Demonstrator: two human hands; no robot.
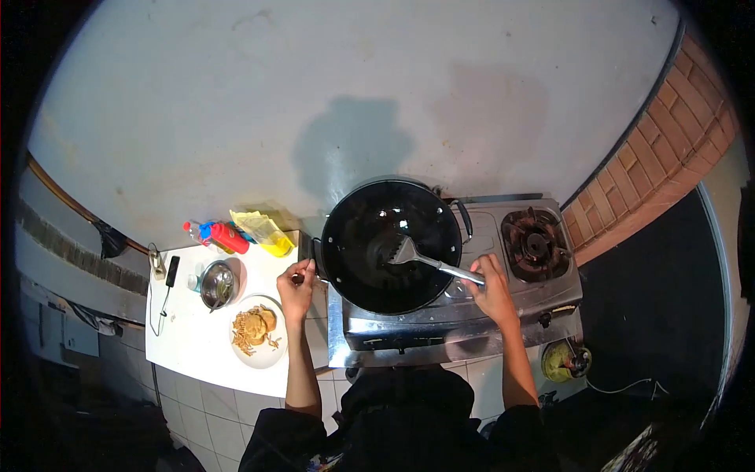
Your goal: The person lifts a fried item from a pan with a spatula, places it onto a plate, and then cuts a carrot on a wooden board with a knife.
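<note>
A large black wok (370,275) sits on the left burner of a metal gas stove (487,334). My right hand (494,291) is closed around the handle end of a metal spatula (429,261). The spatula's slotted head rests inside the wok, near its middle. At the wok's left side, my left hand (296,293) has its fingers curled and pinched against the side handle (317,258). Inside the wok the surface is dark and shiny, with small bright reflections; what liquid it holds, if any, I cannot make out.
On the white table (193,346) at left stand a plate (263,362) of browned food, a metal bowl (218,285), a red bottle (230,237) and a yellow packet (271,236). A second burner (536,244) is at right. A wall (354,94) rises behind.
</note>
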